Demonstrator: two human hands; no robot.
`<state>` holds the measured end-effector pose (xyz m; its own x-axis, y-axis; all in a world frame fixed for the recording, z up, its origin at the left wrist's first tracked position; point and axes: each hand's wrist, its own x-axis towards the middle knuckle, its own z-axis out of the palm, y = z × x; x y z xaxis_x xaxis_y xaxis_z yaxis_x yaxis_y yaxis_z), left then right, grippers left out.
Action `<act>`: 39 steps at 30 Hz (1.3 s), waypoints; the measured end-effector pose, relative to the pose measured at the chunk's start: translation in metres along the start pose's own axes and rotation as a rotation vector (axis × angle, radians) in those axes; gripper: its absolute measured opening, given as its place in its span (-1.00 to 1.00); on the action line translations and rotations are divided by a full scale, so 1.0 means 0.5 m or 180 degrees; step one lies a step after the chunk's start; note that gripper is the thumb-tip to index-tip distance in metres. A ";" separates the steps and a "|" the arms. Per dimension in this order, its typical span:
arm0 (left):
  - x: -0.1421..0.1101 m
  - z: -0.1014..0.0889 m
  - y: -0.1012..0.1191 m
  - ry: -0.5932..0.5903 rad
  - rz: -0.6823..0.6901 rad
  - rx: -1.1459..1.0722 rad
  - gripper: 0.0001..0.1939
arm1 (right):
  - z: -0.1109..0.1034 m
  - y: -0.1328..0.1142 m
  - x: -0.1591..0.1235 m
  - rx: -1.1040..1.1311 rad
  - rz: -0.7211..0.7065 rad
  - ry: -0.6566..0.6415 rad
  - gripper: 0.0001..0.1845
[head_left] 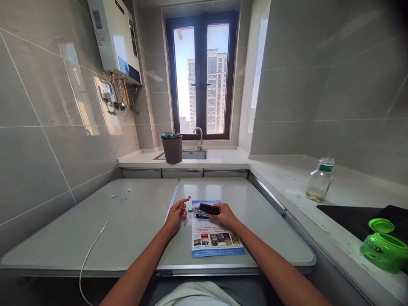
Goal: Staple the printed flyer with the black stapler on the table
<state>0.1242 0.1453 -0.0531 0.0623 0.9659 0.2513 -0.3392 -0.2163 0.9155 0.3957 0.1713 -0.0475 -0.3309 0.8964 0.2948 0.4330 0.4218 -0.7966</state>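
Note:
My left hand is over the folding table, index finger stretched out and the other fingers curled, with nothing visible held in it. Its fingertip is at a few tiny dark pieces, too small to name; I cannot tell if it touches them. My right hand is closed around a screwdriver with a black and red handle, its metal shaft pointing left. Just below the handle is a second black, slim object, partly hidden by the fingers. Both are above a printed blue and white leaflet lying on the table.
A white cable runs across the left half of the folding table and over its front edge. Behind are a brown bin and a sink. On the right counter are a glass jar and an open green container.

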 end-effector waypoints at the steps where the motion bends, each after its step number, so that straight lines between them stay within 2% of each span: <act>1: 0.000 0.000 -0.003 -0.0036 0.0008 -0.0057 -0.40 | 0.002 0.001 0.001 0.0002 0.0081 -0.0027 -0.66; 4: 0.000 0.000 -0.008 -0.0202 -0.0051 0.0059 -0.36 | 0.000 0.007 0.003 -0.0120 0.0228 -0.0056 -0.78; 7: -0.003 0.002 -0.006 -0.0424 -0.0125 0.0485 -0.35 | -0.007 0.011 0.003 -0.0221 0.0281 -0.0134 -0.79; 11: -0.009 0.007 0.003 -0.0540 -0.0153 0.0805 -0.35 | -0.014 0.016 0.001 -0.0280 0.0305 -0.0265 -0.72; 16: -0.016 0.016 0.005 -0.0568 -0.0256 0.0855 -0.47 | -0.035 0.016 0.002 -0.0284 0.0279 -0.0530 -0.56; 18: -0.018 0.020 0.005 -0.0566 -0.0265 0.0901 -0.50 | -0.045 0.000 0.001 -0.0378 -0.0053 -0.0203 -0.52; 21: -0.018 0.024 0.004 -0.0570 -0.0246 0.0933 -0.51 | -0.044 -0.044 -0.009 -0.0587 -0.1083 0.0630 -0.68; 22: -0.017 0.023 0.003 -0.0605 -0.0240 0.0941 -0.52 | -0.037 -0.061 -0.013 -0.0634 -0.1486 0.0662 -0.75; 23: -0.016 0.022 0.002 -0.0656 -0.0238 0.0946 -0.52 | -0.027 -0.076 -0.018 -0.0672 -0.1867 0.0525 -0.78; 26: -0.014 0.014 -0.006 -0.0837 -0.0210 0.0875 -0.48 | 0.010 -0.108 -0.025 -0.0807 -0.2635 -0.0098 -0.71; 29: -0.014 0.009 -0.012 -0.1050 -0.0135 0.0728 -0.45 | 0.038 -0.113 -0.020 -0.0806 -0.2890 -0.0250 -0.77; 34: -0.022 0.013 -0.006 -0.1201 -0.0070 0.0636 -0.53 | 0.057 -0.107 -0.018 -0.0885 -0.3070 -0.0226 -0.78; 37: -0.026 0.017 0.000 -0.1279 -0.0104 0.0684 -0.51 | 0.060 -0.107 -0.026 -0.1075 -0.3212 -0.0316 -0.75; 39: -0.025 0.018 0.004 -0.1157 -0.0095 0.0773 -0.45 | 0.047 -0.098 -0.022 -0.1086 -0.3133 -0.0238 -0.74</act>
<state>0.1311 0.1315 -0.0517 0.4098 0.8688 0.2781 -0.1043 -0.2583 0.9604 0.3586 0.1379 -0.0241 -0.7120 0.1299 0.6901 0.1538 0.9877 -0.0273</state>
